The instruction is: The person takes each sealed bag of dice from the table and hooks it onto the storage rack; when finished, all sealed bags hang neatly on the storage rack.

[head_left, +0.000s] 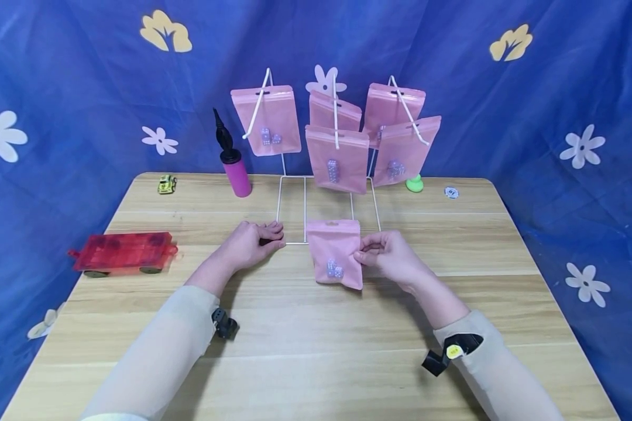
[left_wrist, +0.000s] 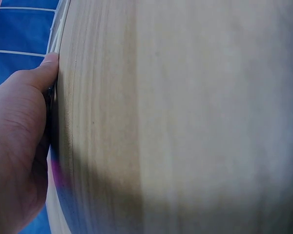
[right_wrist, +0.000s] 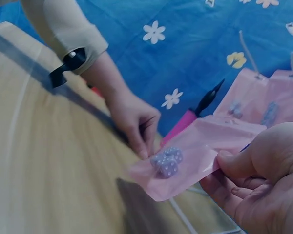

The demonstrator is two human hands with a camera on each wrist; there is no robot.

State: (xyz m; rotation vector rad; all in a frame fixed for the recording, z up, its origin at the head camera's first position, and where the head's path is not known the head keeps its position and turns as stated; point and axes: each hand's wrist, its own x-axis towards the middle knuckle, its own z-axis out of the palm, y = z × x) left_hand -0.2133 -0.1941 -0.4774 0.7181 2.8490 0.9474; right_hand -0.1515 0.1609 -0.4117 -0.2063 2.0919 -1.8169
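Observation:
A pink zip bag (head_left: 333, 242) with several dotted purple dice (right_wrist: 167, 162) hangs in my right hand (head_left: 392, 257), pinched by its right edge between thumb and fingers. The bag is upright just over the front of a white wire display rack (head_left: 305, 210). My left hand (head_left: 250, 244) is at the front left corner of the rack's base, thumb and fingers pinching the wire there. In the left wrist view the thumb (left_wrist: 46, 70) lies against the wire; the other fingers are mostly hidden. Several similar bags (head_left: 337, 149) hang on the rack's three hooks.
Behind on the left stands a purple and black hand pump (head_left: 237, 175), with a small yellow toy car (head_left: 167, 184) farther left. A red toy wagon (head_left: 129, 252) sits at the left edge. A green object (head_left: 414, 183) and a round chip (head_left: 451, 192) lie back right.

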